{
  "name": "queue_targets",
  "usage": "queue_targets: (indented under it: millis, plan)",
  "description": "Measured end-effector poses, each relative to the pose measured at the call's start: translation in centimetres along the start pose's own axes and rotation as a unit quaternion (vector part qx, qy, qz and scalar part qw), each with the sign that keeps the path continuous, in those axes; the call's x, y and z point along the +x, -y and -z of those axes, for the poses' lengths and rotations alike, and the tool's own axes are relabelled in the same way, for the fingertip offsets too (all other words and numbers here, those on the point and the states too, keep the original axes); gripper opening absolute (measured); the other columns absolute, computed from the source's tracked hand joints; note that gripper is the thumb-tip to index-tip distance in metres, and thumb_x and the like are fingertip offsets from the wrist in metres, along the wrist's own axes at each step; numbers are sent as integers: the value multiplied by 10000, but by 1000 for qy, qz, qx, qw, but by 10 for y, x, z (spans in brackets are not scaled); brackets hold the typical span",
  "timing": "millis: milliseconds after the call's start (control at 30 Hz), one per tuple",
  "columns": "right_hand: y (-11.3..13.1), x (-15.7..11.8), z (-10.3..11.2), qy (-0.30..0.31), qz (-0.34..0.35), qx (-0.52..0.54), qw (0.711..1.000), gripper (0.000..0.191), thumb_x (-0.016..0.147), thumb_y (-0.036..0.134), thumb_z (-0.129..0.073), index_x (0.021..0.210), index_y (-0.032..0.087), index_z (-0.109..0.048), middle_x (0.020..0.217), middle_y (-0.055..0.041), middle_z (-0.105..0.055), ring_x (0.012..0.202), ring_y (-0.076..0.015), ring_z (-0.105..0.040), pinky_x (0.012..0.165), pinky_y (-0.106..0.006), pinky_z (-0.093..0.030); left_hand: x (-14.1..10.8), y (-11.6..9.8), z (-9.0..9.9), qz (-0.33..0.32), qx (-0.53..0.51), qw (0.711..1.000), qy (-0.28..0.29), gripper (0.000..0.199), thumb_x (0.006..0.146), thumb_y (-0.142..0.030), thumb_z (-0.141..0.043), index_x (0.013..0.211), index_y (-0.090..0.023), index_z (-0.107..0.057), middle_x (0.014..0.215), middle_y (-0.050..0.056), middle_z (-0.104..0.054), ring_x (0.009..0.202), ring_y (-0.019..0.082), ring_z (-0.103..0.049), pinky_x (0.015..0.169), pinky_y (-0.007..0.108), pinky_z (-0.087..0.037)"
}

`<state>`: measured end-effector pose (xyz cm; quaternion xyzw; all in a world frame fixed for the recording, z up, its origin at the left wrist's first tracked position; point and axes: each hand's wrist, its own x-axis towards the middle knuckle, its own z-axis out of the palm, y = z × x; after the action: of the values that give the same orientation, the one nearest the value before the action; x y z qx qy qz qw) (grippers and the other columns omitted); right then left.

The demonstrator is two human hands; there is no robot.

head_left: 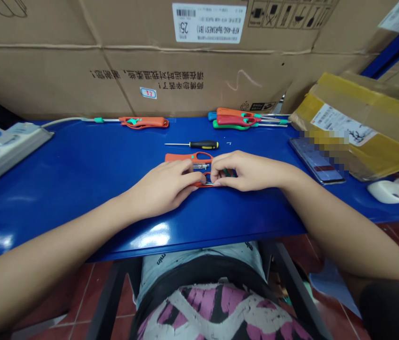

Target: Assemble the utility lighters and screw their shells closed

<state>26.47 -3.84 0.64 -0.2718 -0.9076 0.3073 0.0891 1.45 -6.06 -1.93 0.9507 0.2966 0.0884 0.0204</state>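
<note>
Both hands meet over a small orange casing half on the blue table. My left hand is closed at its left end, thumb and fingers on the casing. My right hand pinches at the casing's right side, on something too small to make out; a bit of green shows by its fingers. Just beyond lies another orange casing piece with a looped handle, partly behind my left hand. A clear and metal part sits between the two orange pieces. Farther back lies a black and yellow screwdriver, its shaft pointing left.
An orange lighter and a stack of coloured lighters lie along the back edge before a large cardboard box. At left is a power strip. At right are a phone, a yellow-taped parcel and a white object.
</note>
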Motion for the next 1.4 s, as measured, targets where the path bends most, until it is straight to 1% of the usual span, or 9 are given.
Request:
queue_targets:
  millis: [267,500,667,833,1000,1133,1267,1400]
  plan:
    - [2,-1,0,-6,-3,-8,1000,107,916,138,-594,891,166,-694,926,-49,-721,847,-166,-632,782,-280,-437,1,1,0,-1,-9,1000,1,245,1045,-274,-434,1149,-229,-652,1009,73,-586,911,219,-594,786,342,-475]
    - [1,-1,0,-12,-10,-21,1000,103,891,119,-613,909,166,-702,944,-54,-725,840,-168,-630,767,-287,-451,-1,0,2,4,-46,999,6,238,1018,-245,-470,1180,-220,-643,1044,82,-602,932,225,-607,802,351,-496]
    - [0,2,-6,-13,6,-13,1000,145,897,102,-585,930,167,-711,911,-47,-725,821,-167,-628,759,-286,-456,-1,-2,1,6,-52,999,1,213,990,-223,-509,1138,-207,-660,980,70,-590,855,208,-589,740,326,-479]
    - [1,5,-10,-19,-20,-2,1000,146,911,99,-562,920,154,-697,952,-69,-721,843,-177,-631,770,-295,-462,-1,-4,1,17,-49,999,5,220,979,-216,-518,1144,-205,-663,974,68,-589,858,213,-591,732,329,-472]
    - [1,5,-12,-20,-22,3,1000,143,918,95,-552,923,164,-678,965,-60,-716,854,-173,-632,783,-290,-461,-2,-6,0,26,-46,999,-1,227,974,-223,-520,1152,-210,-660,975,70,-596,862,211,-597,733,322,-476]
    - [0,5,-13,-17,-18,6,1000,147,918,82,-552,898,166,-671,946,-52,-708,852,-168,-625,790,-288,-458,-1,-6,0,30,-65,997,-2,222,972,-223,-521,1132,-209,-674,965,67,-593,843,203,-594,728,318,-472]
    - [1,6,-13,-24,-3,-5,1000,171,907,54,-552,877,160,-683,929,-56,-706,846,-169,-625,788,-289,-454,-1,-4,1,39,-100,994,2,223,966,-214,-541,1131,-234,-690,974,53,-590,816,183,-588,706,299,-449]
    - [2,6,-12,-25,11,-19,999,185,892,36,-563,872,160,-699,913,-58,-720,845,-176,-624,784,-296,-447,-1,-4,2,39,-102,994,0,211,965,-216,-558,1113,-246,-707,962,45,-586,800,176,-583,700,294,-438]
